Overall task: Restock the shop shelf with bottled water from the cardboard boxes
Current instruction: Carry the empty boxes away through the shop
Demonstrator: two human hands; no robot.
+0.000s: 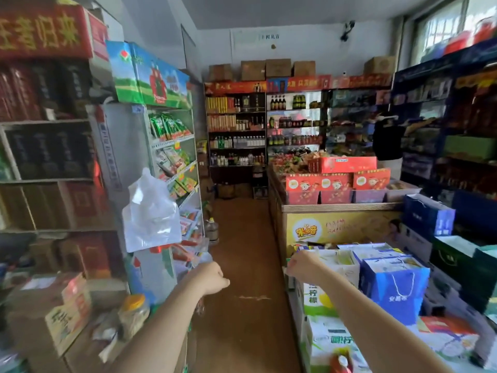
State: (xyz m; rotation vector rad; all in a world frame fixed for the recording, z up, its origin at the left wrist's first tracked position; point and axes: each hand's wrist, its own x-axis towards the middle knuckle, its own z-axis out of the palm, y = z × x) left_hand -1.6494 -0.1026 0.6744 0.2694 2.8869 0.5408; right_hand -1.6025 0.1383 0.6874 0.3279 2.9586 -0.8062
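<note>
Currently the bottled water (248, 141) sits in rows on the back-wall shelf (236, 130) at the aisle's far end, well apart from both hands. Cardboard boxes (252, 70) are stacked on top of that shelf unit. Left hand (215, 278) is out over the brown floor (242, 251), fingers curled into a fist, holding nothing. Right hand (302, 266) is also curled, empty as far as visible, just beside the white and blue gift cartons (387, 267) on the centre display. Snack rack (174, 162) stands left of the aisle with a clear plastic bag (150, 214) hanging on its side.
</note>
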